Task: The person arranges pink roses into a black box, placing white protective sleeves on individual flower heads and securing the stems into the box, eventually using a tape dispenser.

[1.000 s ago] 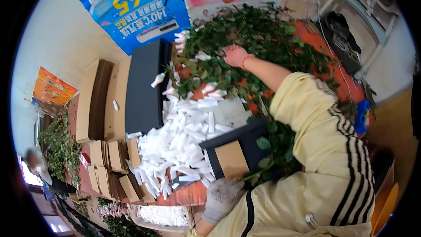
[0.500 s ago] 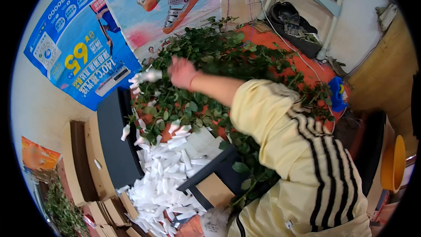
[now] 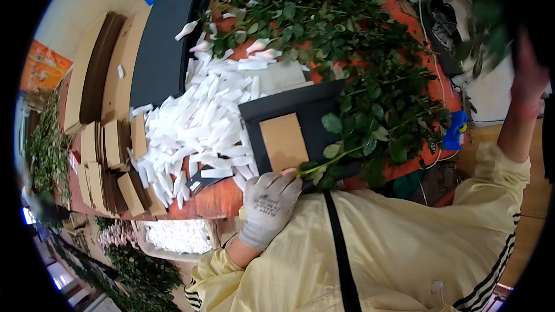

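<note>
My left hand (image 3: 270,205), in a grey-white work glove, is closed round the lower end of a leafy rose stem (image 3: 341,156) at the table's near edge. At the far right, my bare right hand (image 3: 529,75) is raised and blurred, partly lost in the dark rim. Blurred green foliage (image 3: 483,32) hangs in the air at this hand, seemingly another rose stem in its grip; its flower is out of sight. A black folded box piece (image 3: 315,107) with a brown cardboard patch (image 3: 284,141) lies just beyond my left hand.
White foam net sleeves (image 3: 196,110) lie in a heap left of the box piece. Many leafy roses (image 3: 324,17) cover the orange-red table (image 3: 225,205). Stacked cardboard (image 3: 95,75) and a long black box (image 3: 165,46) stand at left. A blue tape dispenser (image 3: 455,130) sits at right.
My right hand has swung from the far side of the rose pile to the far right, with foliage now beside it. The view has tilted down, bringing my gloved left hand fully into sight.
</note>
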`<state>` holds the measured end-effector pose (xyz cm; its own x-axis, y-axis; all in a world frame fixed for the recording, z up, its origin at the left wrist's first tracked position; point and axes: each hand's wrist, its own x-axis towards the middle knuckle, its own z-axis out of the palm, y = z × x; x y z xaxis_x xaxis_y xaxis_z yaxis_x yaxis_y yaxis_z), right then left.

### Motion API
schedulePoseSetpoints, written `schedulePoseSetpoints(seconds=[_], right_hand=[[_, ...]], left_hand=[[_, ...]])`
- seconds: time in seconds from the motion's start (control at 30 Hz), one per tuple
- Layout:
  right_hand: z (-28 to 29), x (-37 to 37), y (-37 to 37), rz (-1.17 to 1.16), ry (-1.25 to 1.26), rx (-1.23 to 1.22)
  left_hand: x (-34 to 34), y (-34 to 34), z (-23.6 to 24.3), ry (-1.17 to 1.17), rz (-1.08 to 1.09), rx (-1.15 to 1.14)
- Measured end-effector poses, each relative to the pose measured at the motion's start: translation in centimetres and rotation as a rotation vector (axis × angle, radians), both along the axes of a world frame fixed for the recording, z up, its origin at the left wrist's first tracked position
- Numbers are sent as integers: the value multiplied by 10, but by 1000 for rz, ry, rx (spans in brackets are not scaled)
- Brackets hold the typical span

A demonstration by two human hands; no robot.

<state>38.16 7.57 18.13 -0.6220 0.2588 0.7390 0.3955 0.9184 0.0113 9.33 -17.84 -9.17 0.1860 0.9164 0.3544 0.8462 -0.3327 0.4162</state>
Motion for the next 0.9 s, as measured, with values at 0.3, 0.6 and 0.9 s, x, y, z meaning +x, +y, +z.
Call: schedulePoseSetpoints(seconds=[0.3,0.6,0.9], right_hand=[[-253,-90,-100,104,-1058,-282],[-299,-76,-116,72,-1000,-376],[-296,-86,-116,45,-827,-71]], left_hand=[[0,-5,0,26,42,-41],[-25,7,10,-34,60,-183],[-48,32,-21,-172,9,-199]])
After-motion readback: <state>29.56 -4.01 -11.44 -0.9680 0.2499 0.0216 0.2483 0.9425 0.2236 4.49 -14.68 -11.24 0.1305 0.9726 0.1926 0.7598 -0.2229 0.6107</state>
